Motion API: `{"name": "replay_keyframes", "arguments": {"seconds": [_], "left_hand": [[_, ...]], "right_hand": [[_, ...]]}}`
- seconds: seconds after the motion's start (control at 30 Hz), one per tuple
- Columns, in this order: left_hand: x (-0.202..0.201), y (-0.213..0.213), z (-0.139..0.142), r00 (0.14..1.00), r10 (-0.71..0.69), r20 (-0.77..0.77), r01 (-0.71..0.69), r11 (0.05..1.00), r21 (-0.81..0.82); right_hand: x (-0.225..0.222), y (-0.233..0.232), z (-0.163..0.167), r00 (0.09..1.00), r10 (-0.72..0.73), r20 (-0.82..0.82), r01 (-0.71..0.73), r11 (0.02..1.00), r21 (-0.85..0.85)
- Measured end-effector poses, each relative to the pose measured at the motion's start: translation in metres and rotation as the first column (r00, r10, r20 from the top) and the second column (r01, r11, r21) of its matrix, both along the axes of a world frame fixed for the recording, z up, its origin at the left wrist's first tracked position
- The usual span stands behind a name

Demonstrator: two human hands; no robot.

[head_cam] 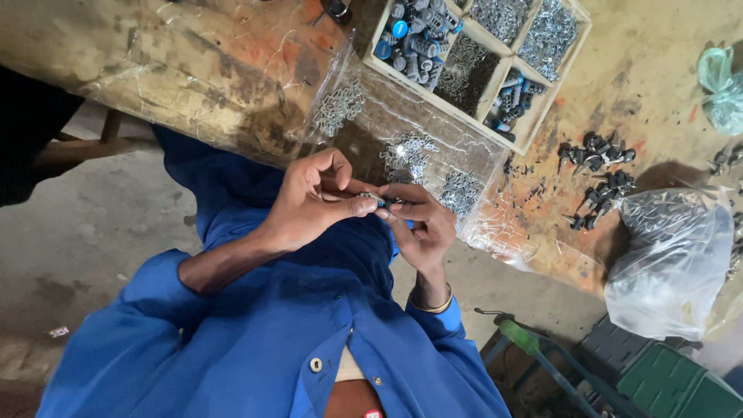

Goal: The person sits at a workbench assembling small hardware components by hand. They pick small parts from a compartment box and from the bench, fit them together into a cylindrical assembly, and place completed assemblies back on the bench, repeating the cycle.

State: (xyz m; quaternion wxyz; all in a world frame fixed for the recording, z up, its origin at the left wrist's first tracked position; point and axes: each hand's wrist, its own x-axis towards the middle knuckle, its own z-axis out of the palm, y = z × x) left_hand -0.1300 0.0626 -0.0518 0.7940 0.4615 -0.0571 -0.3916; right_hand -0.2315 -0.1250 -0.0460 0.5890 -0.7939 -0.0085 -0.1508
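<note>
The left hand (309, 203) is pinching a small metal part (377, 199) at its fingertips; the right hand (420, 224) is clamping the same part's other end, above a scuffed worktop (193, 70) bearing crinkled clear plastic (402, 116) and a wooden compartment tray (534, 116).

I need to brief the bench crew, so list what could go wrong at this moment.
1. The small metal part is pinched between the left hand and right hand beyond the table edge; it may drop to the floor.
2. The loose clips on the clear plastic sheet lie near that edge and might slide off.
</note>
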Motion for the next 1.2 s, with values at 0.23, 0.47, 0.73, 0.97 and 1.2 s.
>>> {"name": "replay_keyframes", "arguments": {"seconds": [0.23, 0.47, 0.73, 0.97, 1.2], "left_hand": [[-0.002, -0.001, -0.001, 0.998, 0.041, -0.040, -0.043, 0.997, -0.056], [0.003, 0.001, -0.001, 0.999, -0.017, -0.050, 0.015, 0.999, -0.048], [-0.005, 0.000, -0.001, 0.995, 0.057, -0.084, -0.064, 0.995, -0.082], [0.000, 0.003, 0.001, 0.999, -0.007, 0.034, 0.009, 0.998, -0.058], [0.002, -0.001, 0.004, 0.998, -0.016, -0.055, 0.011, 0.996, -0.088]], "right_hand": [[0.004, 0.004, -0.003, 0.991, 0.007, 0.136, 0.001, 0.998, -0.061], [-0.002, 0.006, -0.008, 0.997, -0.034, 0.064, 0.032, 0.999, 0.028], [-0.003, 0.008, -0.010, 0.994, -0.054, 0.100, 0.052, 0.998, 0.030], [-0.008, 0.011, -0.018, 0.995, -0.068, 0.068, 0.061, 0.992, 0.109], [-0.010, 0.010, -0.022, 0.991, -0.070, 0.117, 0.055, 0.990, 0.128]]}}
